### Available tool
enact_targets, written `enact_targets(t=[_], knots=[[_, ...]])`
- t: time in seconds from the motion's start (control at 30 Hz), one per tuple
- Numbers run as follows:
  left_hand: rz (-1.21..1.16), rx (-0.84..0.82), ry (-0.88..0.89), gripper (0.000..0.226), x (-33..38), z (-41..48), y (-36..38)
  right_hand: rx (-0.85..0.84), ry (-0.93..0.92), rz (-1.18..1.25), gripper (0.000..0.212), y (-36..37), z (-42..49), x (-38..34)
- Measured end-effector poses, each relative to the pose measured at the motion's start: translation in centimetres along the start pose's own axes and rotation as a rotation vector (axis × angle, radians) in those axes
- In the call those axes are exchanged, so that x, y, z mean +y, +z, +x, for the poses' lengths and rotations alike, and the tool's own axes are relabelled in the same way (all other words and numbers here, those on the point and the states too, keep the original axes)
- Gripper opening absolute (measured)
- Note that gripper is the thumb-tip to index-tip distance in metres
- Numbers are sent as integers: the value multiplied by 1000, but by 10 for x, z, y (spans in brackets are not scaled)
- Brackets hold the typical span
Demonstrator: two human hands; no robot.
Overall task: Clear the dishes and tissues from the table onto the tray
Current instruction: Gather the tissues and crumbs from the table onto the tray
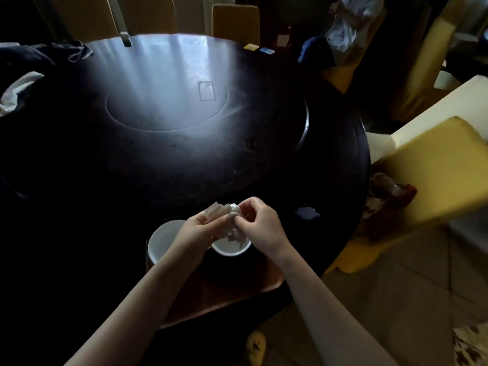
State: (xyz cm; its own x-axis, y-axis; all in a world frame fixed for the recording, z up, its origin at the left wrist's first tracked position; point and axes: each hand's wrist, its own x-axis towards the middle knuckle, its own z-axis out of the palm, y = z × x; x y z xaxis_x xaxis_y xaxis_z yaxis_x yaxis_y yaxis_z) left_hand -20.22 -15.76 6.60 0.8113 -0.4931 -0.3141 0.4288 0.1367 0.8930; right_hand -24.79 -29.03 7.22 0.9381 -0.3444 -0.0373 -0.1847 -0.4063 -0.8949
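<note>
Head view — both hands [260,223] on tissue [224,215]

You stand in a home dining room: round dark table [184,159] with inset turntable [166,107], yellow-covered chairs [435,165] around it.

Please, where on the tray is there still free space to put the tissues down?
The near part of the tray, between the bowls and its front rim, is bare. The far end is crowded: the large bowl, the small bowl, and both hands holding the tissues.
</note>
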Motion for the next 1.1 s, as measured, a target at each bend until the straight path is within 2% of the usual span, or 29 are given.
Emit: enact_targets(t=[0.1,0.17,0.27,0.4,0.53,0.63,0.73,0.9,1.03,1.1], knots=[[-25,-9,-45,15,-12,-21,-20,10,74,59,13,23,-26,6],[-33,8,-67,14,-20,-31,-31,13,130,96,7,35,-40,11],[-25,91,-103,18,-35,-41,-48,8,201,152,13,50,-60,18],[27,188,-124,8,-57,-54,-70,16,288,213,8,66,-79,28],[93,274,-157,21,-77,-67,-91,59,368,94,7,76,-84,48],[173,321,-190,28,-92,-73,-102,25,392,2,8,84,-82,58],[269,378,-190,35,-106,-70,-106,-30,378,-133,23,93,-79,63],[676,420,-63,37,-115,-65,-95,82,248,-397,37,99,-92,72],[1033,306,189,39,-125,-75,-96,151,30,-560,32,102,-107,81],[1262,220,237,47,-139,-81,-101,145,-58,-632,34,106,-108,83]])
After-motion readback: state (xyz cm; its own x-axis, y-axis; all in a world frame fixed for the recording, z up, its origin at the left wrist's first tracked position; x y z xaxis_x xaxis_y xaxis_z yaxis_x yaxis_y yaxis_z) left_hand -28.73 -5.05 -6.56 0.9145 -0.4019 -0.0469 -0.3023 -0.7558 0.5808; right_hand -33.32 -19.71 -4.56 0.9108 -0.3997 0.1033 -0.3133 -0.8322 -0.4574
